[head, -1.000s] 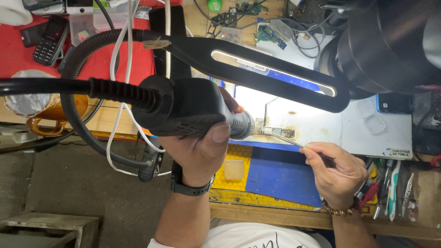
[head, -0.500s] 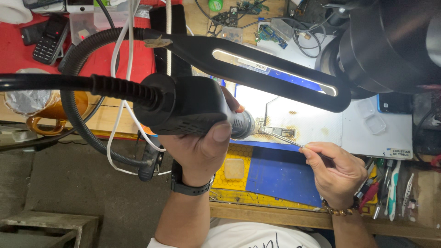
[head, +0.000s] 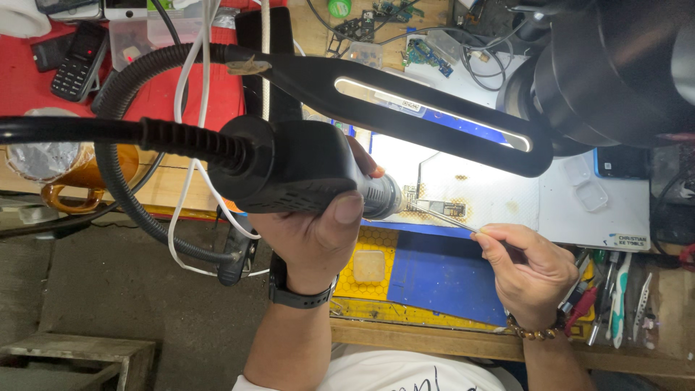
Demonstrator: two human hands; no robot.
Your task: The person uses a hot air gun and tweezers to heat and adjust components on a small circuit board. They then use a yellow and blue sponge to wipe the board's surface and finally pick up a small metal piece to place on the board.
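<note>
Black hot-air gun (head: 304,177) sits gripped in my left hand (head: 318,235), nozzle just left of the small circuit board (head: 441,208). My right hand (head: 532,271) pinches metal tweezers (head: 445,219), tips touching that board on the counter (head: 579,217).

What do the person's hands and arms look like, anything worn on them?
Both forearms are bare, with no sleeves reaching them. The left hand has a black watch with a dark band strapped at the wrist. The right hand has a bracelet of round brown beads at the wrist. No gloves or rings show.
</note>
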